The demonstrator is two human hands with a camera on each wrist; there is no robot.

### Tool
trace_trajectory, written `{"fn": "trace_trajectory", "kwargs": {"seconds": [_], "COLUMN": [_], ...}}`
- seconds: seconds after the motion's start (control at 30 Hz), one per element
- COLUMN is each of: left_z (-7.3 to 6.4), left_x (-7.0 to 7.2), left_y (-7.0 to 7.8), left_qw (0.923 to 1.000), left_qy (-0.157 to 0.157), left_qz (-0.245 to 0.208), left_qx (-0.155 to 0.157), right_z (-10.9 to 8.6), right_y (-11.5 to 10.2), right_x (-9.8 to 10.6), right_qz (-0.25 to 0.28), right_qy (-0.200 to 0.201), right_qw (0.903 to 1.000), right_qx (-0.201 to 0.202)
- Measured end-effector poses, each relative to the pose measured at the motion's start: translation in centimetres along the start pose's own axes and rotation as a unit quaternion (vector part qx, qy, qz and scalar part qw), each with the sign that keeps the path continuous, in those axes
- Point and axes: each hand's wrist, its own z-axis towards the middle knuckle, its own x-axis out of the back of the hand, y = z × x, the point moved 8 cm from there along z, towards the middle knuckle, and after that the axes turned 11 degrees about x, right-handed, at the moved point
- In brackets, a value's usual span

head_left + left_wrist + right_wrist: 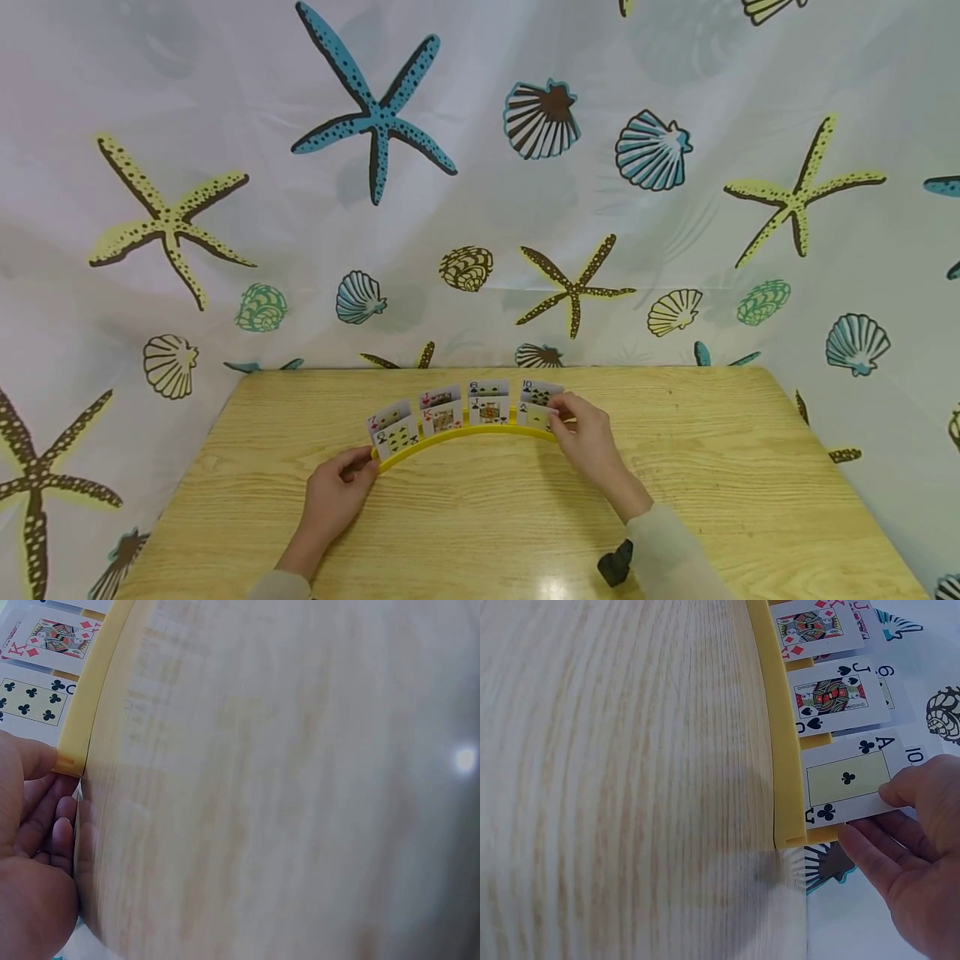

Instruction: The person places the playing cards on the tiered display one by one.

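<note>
A curved yellow card holder (pixel 476 430) stands on the table with two rows of playing cards upright in it. My left hand (pixel 337 492) grips the holder's left end, thumb against the yellow rail (pixel 90 697) in the left wrist view. Just above that thumb is a clubs card (pixel 30 701), with the king of diamonds (pixel 64 637) beyond it. At the right end, my right hand (pixel 592 437) pinches the edge of the ace of clubs (pixel 847 778). Beside the ace stands the jack of spades (pixel 832 697). A black ten (pixel 536 389) shows partly behind the ace.
The wooden table (pixel 480 517) extends in front of the holder and to both sides. Behind it hangs a white cloth (pixel 480 208) printed with starfish and shells. A small black object (pixel 617 564) is at the right sleeve.
</note>
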Motion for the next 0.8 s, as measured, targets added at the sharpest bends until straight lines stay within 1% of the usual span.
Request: {"fn": "trace_trajectory", "kwargs": {"seconds": [0.4, 0.57, 0.67, 0.7, 0.73, 0.8], "left_z": [0.3, 0.5, 0.8, 0.9, 1.0, 1.0], "left_x": [-0.4, -0.3, -0.1, 0.1, 0.4, 1.3], "left_y": [0.3, 0.0, -0.3, -0.4, -0.5, -0.8], "left_qw": [1.0000, 1.0000, 0.9997, 0.9994, 0.9990, 0.9970], "left_qy": [-0.007, -0.009, -0.024, -0.034, -0.044, -0.069], "left_qz": [-0.003, 0.002, 0.001, -0.002, -0.001, -0.008], "left_qx": [0.003, 0.002, 0.001, 0.005, 0.011, 0.034], "right_z": [-0.5, -0.5, -0.3, -0.1, 0.0, 0.4], "right_y": [0.4, 0.3, 0.2, 0.1, 0.1, -0.1], "right_x": [1.4, 2.0, 2.3, 2.5, 2.6, 3.0], "right_qz": [-0.006, -0.021, -0.024, -0.025, -0.026, -0.031], "right_qy": [0.004, -0.001, -0.005, -0.007, -0.009, -0.015], "right_qw": [0.9997, 0.9996, 0.9997, 0.9997, 0.9996, 0.9994], "right_qx": [-0.025, -0.016, -0.006, -0.003, 0.002, 0.011]}}
